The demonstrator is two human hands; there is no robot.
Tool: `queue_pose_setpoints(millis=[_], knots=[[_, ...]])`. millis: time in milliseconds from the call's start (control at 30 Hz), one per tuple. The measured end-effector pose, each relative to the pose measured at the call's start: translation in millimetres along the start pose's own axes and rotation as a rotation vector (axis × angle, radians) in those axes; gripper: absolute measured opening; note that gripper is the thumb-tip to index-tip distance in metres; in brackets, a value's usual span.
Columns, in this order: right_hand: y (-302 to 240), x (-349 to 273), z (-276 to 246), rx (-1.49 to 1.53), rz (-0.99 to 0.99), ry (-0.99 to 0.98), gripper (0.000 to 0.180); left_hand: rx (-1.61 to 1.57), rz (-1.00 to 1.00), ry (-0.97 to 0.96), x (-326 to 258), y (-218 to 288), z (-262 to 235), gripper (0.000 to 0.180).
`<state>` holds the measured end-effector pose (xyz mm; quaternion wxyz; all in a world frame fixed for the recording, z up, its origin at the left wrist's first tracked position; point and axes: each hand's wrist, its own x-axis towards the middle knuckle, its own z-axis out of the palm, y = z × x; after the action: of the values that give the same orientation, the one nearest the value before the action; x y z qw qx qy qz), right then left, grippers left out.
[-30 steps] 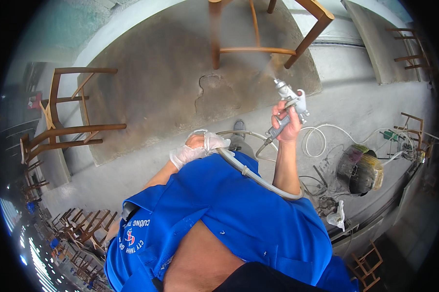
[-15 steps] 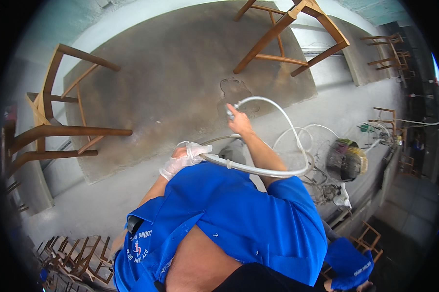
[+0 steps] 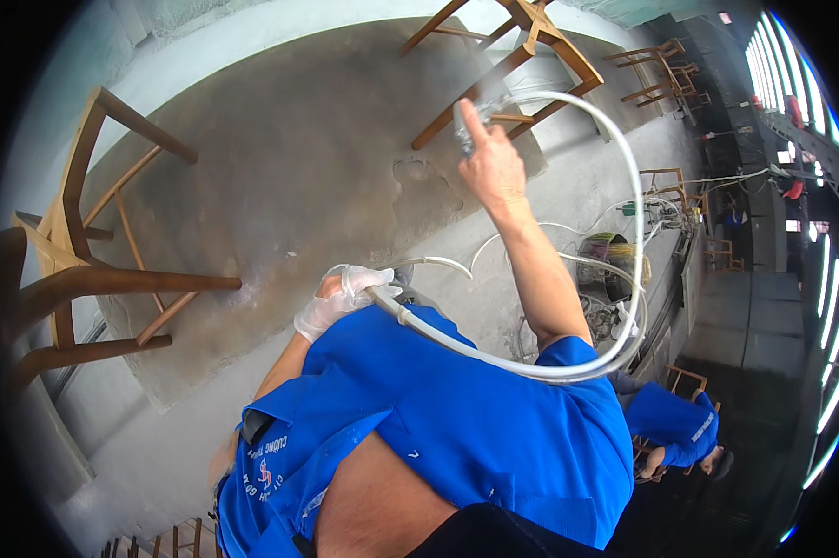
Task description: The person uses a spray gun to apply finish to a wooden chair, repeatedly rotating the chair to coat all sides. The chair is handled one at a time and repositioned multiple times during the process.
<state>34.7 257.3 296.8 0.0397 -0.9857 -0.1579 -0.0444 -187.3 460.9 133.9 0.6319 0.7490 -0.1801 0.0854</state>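
Note:
My right hand (image 3: 495,175) is raised and closed around a spray gun (image 3: 466,130), its forefinger stretched along the gun. From the gun a white hose (image 3: 637,200) loops out to the right and back across my body. My left hand (image 3: 345,296), in a thin clear plastic glove, grips the hose low at my waist. Just beyond the gun stands a wooden chair frame (image 3: 480,93), whose near leg reaches down beside my right hand. Another wooden chair frame (image 3: 85,214) is at the left, apart from both hands.
The chair frames stand on a wide grey-brown board (image 3: 280,167) with a wet-looking patch. At the right are a stained bucket (image 3: 610,256), trailing hoses and further chair frames (image 3: 656,74). A co-worker in blue (image 3: 670,423) bends at the lower right.
My right hand has moved up and slightly right with the spray gun, and the hose loop has widened. My left hand stays at my waist. The view has turned toward the right.

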Motion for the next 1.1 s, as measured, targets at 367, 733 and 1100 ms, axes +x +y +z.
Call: queue_pose_setpoints(millis=[367,733,1100], knots=[[-32,3,-10,-0.093,-0.123,-0.094,0.077,-0.134,-0.112,0.054,-21,-6,-21,0.034],[-28,97,-11,-0.086,-0.170,0.142,0.084,0.129,-0.003,0.184,-38,-5,-40,0.045],[-4,219,102,-0.045,-0.331,-0.051,0.065,0.307,-0.140,0.285,-6,13,8,0.036]])
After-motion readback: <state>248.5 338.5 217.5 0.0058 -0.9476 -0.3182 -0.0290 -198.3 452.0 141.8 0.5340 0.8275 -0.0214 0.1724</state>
